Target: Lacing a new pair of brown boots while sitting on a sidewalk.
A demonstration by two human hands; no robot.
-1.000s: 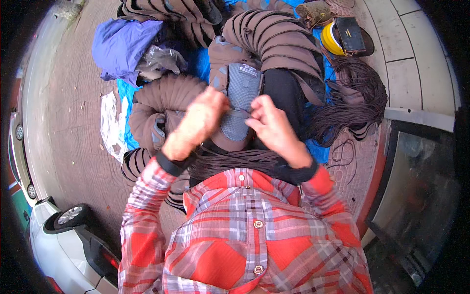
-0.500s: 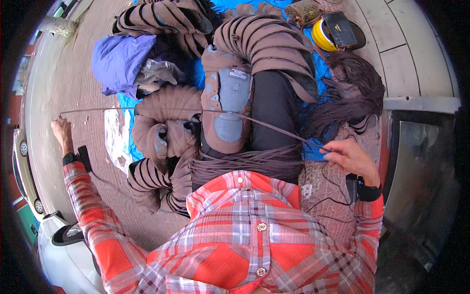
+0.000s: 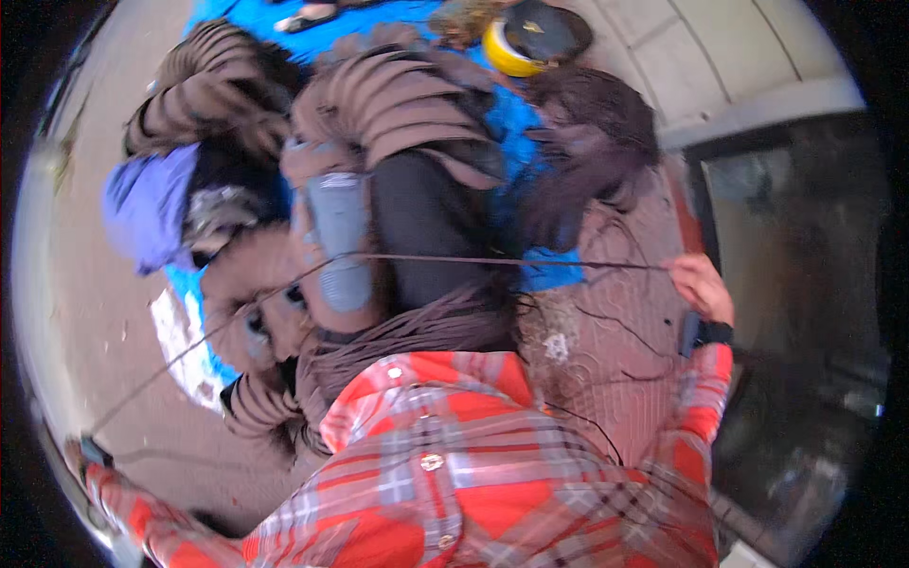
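A long thin brown cord [image 3: 511, 260] stretches across in front of me, bending over a brown shoe upper [image 3: 333, 270] with a blue-grey panel on my lap. My right hand [image 3: 701, 287] pinches its right end, fingers closed. At the far left my left hand [image 3: 76, 456] is blurred, low near the picture's rim; the cord's other end runs taut to it, so it appears closed on it. Several loops of brown cord [image 3: 407, 327] lie across my lap. Stacked brown curved pieces [image 3: 398, 104] stand just beyond the upper.
More stacked brown pieces [image 3: 213, 80] lie at the far left, near a purple cloth [image 3: 147, 208]. A blue sheet [image 3: 369, 19] lies underneath. Dark cord bundles [image 3: 592, 142] and a yellow container [image 3: 511, 49] are at the far right. A dark glass panel [image 3: 795, 246] stands at my right.
My left hand has moved down and toward me on the left; the right has risen slightly. The cord now slants down to the left. The whole view has shifted and turned.
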